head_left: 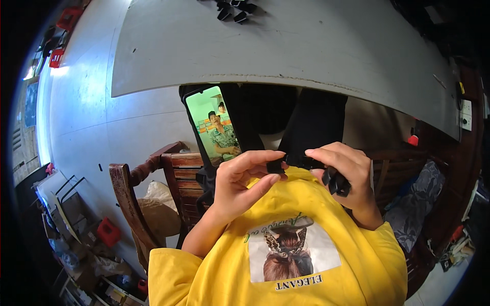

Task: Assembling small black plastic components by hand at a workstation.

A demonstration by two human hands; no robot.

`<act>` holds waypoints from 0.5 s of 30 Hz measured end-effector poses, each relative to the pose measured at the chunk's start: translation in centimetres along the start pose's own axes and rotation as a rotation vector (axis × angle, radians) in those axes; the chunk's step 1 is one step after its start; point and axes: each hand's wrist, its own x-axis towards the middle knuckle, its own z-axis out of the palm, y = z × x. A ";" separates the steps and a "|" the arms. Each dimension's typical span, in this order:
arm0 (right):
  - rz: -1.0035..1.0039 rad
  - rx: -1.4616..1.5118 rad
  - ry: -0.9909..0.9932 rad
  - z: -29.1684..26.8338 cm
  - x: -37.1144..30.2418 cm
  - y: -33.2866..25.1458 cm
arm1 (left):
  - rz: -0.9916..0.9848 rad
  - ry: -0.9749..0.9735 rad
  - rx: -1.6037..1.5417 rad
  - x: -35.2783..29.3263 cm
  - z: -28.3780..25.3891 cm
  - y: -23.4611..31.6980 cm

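Observation:
My left hand (244,178) is closed in a pinch, with a small black plastic piece (275,166) between its thumb and fingertips. Close beside it, my right hand (352,171) is curled around several similar black pieces (336,182), which stick out of the palm under the thumb. Another dark part (308,162) shows by the right fingertips, blurred against the black trousers; whether it joins the left hand's piece I cannot make out. Both hands are in front of the yellow shirt (291,239), above my lap.
A smartphone (214,122) with a lit screen rests on my left thigh. Ahead is a grey-white tabletop (286,51) with a pile of small black pieces (236,9) at the far side. A wooden chair arm (125,199) is at left; a patterned cloth (421,204) lies at right.

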 end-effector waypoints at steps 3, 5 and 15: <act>-0.033 -0.013 -0.040 -0.1 0.0 0.2 | 0.000 0.009 0.006 0.0 -0.1 0.1; -0.033 -0.025 -0.059 -0.1 0.1 0.1 | 0.023 -0.003 0.019 0.1 -0.2 0.1; -0.057 -0.027 -0.107 -0.4 0.1 0.2 | 0.028 -0.052 0.127 0.3 -0.5 0.5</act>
